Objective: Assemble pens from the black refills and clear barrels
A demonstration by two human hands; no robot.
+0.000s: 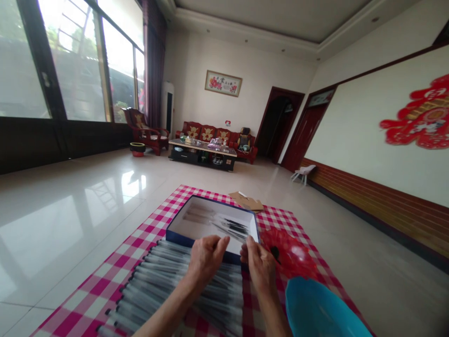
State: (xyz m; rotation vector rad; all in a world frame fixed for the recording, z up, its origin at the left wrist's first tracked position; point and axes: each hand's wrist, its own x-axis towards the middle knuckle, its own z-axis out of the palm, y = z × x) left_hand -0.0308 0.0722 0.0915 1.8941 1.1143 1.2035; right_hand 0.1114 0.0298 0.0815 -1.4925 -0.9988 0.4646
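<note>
My left hand (207, 256) is closed, thumb lying along the top, over the near edge of a shallow box (182, 236), blue outside and white inside. My right hand (260, 263) is pinched at the box's near right corner. Whatever either hand holds is too small or hidden to name. Inside the box lie slim black-tipped pieces (235, 225) that look like pen parts, and a blurred pale bundle. Below my left forearm spreads a wide row of clear pen-like tubes (150, 276) with dark ends, partly covered by the arm.
A red flower-shaped dish (291, 255) and a blue bowl (322, 309) stand to the right on the checked tablecloth (87, 299). Brown cardboard pieces (247, 201) lie behind the box. Farther off are a low table (201, 150), a red sofa (196, 131) and a small stool (304, 173).
</note>
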